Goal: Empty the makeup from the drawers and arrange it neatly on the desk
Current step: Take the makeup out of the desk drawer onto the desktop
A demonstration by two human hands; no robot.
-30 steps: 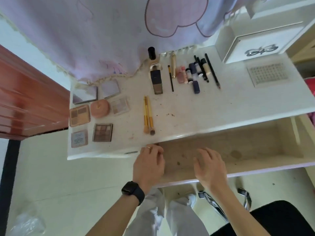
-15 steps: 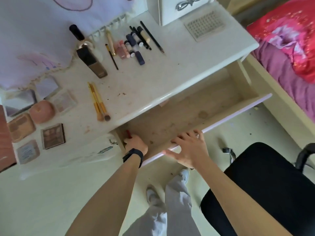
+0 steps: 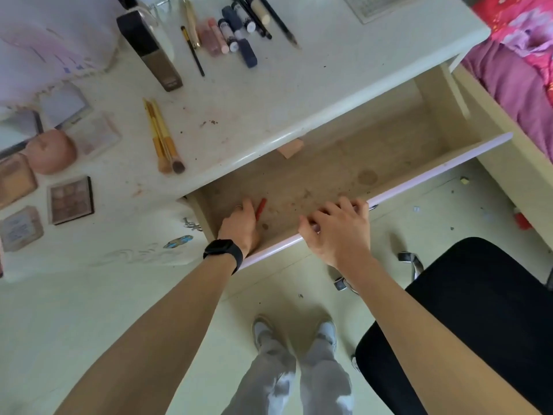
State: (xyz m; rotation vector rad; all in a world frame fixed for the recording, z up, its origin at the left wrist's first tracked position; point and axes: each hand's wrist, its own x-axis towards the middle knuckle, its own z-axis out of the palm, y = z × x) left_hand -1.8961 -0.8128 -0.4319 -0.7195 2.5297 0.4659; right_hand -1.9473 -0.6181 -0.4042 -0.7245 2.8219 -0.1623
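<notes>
Red pencil (image 3: 261, 208): looks light, stiff, likely rolls; take mid-shaft.
Left hand (image 3: 239, 224): curled beside it, pinch unclear.
Right hand (image 3: 338, 232): grips drawer front (image 3: 434, 172).

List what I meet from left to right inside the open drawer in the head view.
The left hand → red pencil → beige sponge at the back → right hand, which grips the drawer front.
</notes>
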